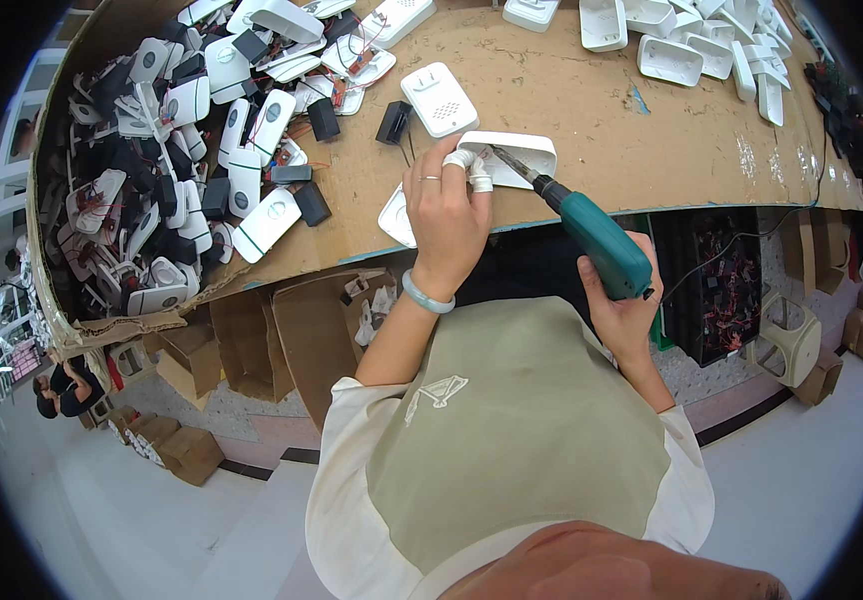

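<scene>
My right hand point(624, 308) is wrapped around the rear of a teal electric screwdriver point(600, 238). Its metal bit slants up and left into a shallow white plastic casing point(537, 150). That casing lies near the table's front edge, its hollow side facing up. My left hand point(448, 222) grips the left end of the casing, with white wrapping on two fingertips. The screw and the bit's very tip are too small to make out. Partly under my left hand lies another white plastic part point(395, 218). A white cover with small holes point(440, 100) rests just beyond, beside a black block with wires point(393, 123).
A large heap of white units, black blocks and red wires point(192, 140) fills the cardboard-edged left side. White casings point(670, 60) are piled at the far right. A cable point(742, 236) runs by the right edge. Below stand cardboard boxes point(317, 325), a black crate point(717, 290) and a stool point(784, 338).
</scene>
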`<state>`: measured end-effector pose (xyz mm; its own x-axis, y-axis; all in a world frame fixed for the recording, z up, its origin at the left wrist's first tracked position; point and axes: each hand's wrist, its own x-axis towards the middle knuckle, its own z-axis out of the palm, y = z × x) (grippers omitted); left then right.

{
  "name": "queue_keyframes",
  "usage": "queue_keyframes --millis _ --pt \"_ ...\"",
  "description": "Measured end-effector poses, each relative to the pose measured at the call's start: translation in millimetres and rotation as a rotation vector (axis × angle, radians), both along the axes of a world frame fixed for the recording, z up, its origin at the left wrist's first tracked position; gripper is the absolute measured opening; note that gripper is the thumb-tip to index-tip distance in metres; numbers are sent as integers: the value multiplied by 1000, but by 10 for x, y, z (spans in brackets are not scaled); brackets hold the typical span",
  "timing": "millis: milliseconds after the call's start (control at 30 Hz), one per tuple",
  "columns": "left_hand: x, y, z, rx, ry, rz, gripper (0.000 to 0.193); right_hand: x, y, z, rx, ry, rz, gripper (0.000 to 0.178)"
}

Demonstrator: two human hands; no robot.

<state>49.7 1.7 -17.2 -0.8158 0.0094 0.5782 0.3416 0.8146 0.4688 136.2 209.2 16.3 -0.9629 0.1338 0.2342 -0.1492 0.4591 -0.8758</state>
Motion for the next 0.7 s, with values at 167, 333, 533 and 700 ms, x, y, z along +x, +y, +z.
queue_keyframes --millis 167,333,533,700 --pt "-12 10 0 1 11 -6 16 44 39 14 -51 -15 -13 20" --pt "-17 3 10 4 0 -7 16 128 107 61 -106 -68 -30 20" --pt "2 6 25 25 -14 -9 16 332 209 1 -230 -87 -135 23" --pt "20 -22 8 20 -11 -2 17 365 255 33 -250 -63 -177 27"
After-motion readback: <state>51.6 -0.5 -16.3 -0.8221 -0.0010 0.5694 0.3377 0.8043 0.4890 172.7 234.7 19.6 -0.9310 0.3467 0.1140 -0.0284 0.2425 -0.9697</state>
